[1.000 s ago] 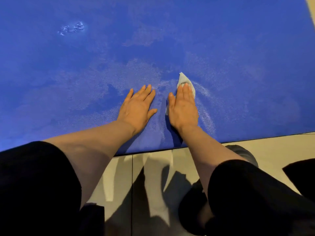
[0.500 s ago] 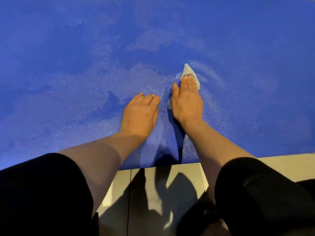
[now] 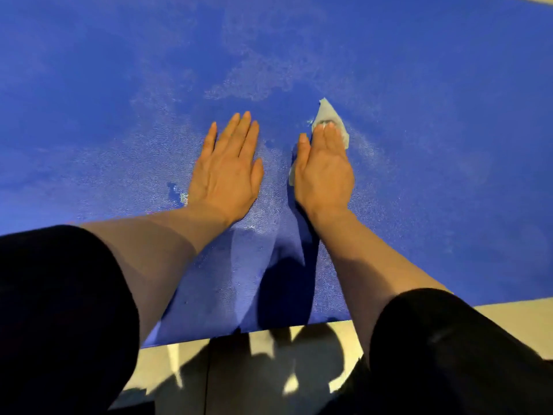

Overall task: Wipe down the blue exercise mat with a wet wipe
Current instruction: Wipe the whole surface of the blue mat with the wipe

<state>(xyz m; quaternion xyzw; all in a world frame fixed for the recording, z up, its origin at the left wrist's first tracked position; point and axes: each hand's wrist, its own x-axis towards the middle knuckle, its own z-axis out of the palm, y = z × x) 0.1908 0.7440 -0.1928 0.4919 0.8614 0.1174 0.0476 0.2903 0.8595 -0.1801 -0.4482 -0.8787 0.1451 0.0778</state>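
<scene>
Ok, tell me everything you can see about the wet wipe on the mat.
The wet wipe is a pale grey-white sheet, thin and soft-looking, lying flat on the blue mat. The right hand presses it down with straight fingers, covering most of it. A pointed corner sticks out beyond the fingertips, another edge shows along the little-finger side, and a small strip peeks out below the thumb. The mat around it looks damp and speckled. The left hand rests beside it without touching it.

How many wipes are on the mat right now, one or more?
1. The wet wipe lies flat on the blue mat under the right hand, its tip poking out past the fingertips. The left hand lies flat on bare mat; nothing shows beneath it.
</scene>
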